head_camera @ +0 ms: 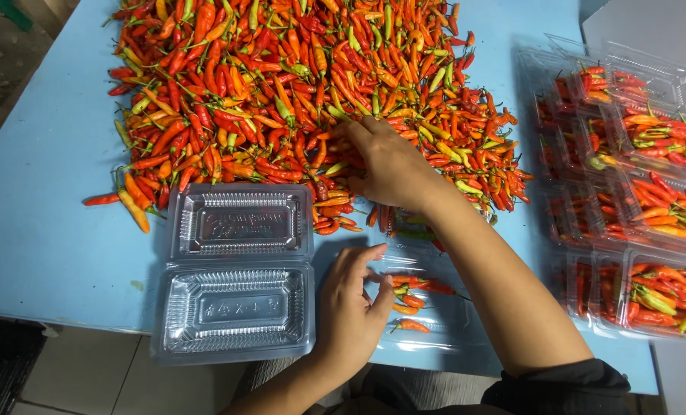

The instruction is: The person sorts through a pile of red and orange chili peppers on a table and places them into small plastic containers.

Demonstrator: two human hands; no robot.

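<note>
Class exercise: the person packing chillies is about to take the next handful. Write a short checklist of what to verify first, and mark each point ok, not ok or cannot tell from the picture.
1. Right hand is on the chilli pile: ok.
2. Left hand rests at the edge of the clear box being filled, steadying it: ok.
3. That box has room; only a few chillies lie in it: ok.
4. A spare empty box lies open beside it: ok.
5. Whether the right hand already grips any chillies: cannot tell, the fingers are buried in the pile.
6. Filled boxes are stacked at the right, away from the hands: ok.
</note>
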